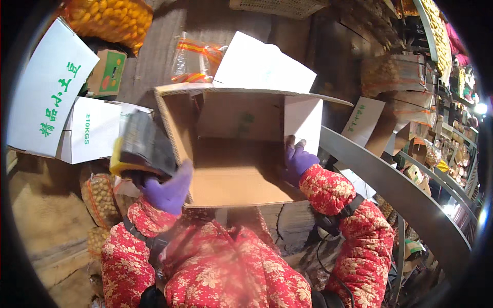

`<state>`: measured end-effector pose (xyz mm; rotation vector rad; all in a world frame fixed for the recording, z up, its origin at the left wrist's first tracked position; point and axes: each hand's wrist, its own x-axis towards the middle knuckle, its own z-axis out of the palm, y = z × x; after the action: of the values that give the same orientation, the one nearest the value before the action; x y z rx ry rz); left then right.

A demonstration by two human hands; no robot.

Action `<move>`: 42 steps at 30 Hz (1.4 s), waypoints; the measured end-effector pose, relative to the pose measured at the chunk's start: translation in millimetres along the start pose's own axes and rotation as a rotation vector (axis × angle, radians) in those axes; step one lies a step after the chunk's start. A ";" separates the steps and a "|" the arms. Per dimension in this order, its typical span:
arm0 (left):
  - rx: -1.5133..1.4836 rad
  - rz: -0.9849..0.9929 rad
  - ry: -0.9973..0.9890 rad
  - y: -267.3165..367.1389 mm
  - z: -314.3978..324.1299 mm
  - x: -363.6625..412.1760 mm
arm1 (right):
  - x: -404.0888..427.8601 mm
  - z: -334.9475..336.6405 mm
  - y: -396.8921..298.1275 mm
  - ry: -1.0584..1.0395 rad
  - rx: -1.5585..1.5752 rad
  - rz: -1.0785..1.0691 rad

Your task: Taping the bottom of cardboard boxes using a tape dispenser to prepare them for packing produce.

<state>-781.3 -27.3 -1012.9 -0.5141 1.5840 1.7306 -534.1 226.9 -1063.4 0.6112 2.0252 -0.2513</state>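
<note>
A cardboard box (238, 184), brown inside and white outside, lies before me with its opening facing me. My right hand (299, 159), in a purple glove with some fingertips bare, grips the white panel (308, 115) at the box's right side. In my left hand (167, 190), also gloved in purple, is a black and yellow hand tool (144, 144). It is blurred by motion, so its exact kind cannot be told. The tool is beside the box's left wall. A white flap (262, 65) stands out beyond the box's far edge.
White cartons (50, 92) with green printing stand at left. Mesh bags of potatoes (109, 17) lie at far left and lower left (101, 198). A curved metal rail (389, 181) crosses the right side. A clear plastic bag (196, 57) lies beyond the box.
</note>
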 end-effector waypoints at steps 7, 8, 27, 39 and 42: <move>0.143 0.103 -0.024 -15.5 -89.1 21.5 | -1.5 -7.3 52.2 0.189 0.230 -0.213; 0.013 0.060 -0.042 -16.9 -95.5 23.8 | 6.1 -15.4 66.1 0.261 0.461 -0.154; 1.705 1.196 -1.349 -93.8 86.7 67.5 | 78.3 38.5 67.6 0.283 1.010 0.134; 1.632 0.656 -1.605 -70.2 132.0 42.3 | 23.7 -164.5 43.5 0.928 0.189 0.009; 0.935 1.378 -0.913 -37.1 46.3 -8.1 | 26.0 -121.0 7.6 1.076 0.218 -0.126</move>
<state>-740.7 15.0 -1024.9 1.8956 1.7486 1.2637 -631.9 291.8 -1023.6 0.8631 3.1048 -0.2416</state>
